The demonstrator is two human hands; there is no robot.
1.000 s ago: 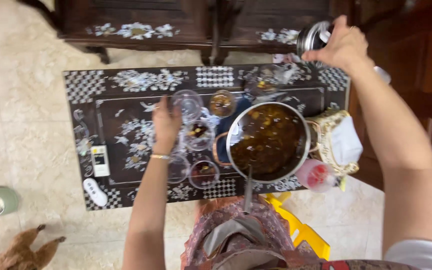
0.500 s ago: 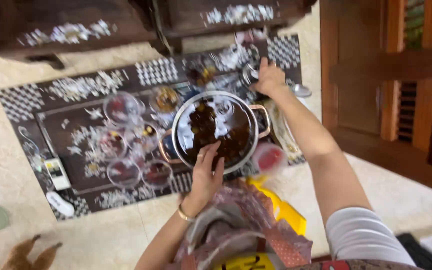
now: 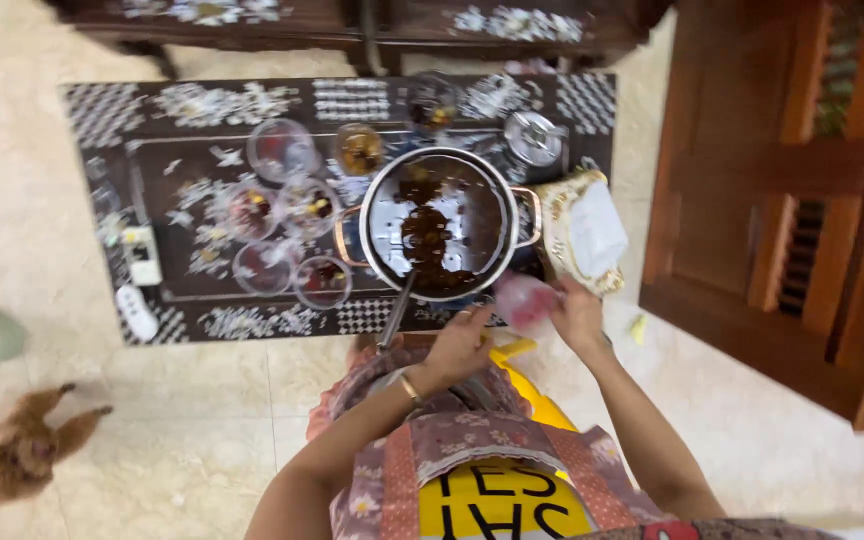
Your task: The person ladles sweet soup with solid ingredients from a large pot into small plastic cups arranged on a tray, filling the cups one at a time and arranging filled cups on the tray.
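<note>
Head view, looking straight down: both hands have come back to the near edge of the low table (image 3: pixel 102 100). A second ago the right hand (image 3: pixel 580 318) was stretched to the far right corner by the steel canister (image 3: pixel 535 138) and the left was among the bowls; half a second ago the left hung over the pot (image 3: pixel 439 222). Now the right hand's fingers are curled round a small pinkish container (image 3: pixel 527 300), just near-right of the pot rim. The left hand (image 3: pixel 457 345) sits beside it, fingers half bent toward the same container; it is blurred, so whether it grips or only touches I cannot tell. So the work has moved from the far items to this container. The ladle handle (image 3: pixel 397 312) leans out of the pot untouched. Glass bowls (image 3: pixel 282 215) lie to the left.
</note>
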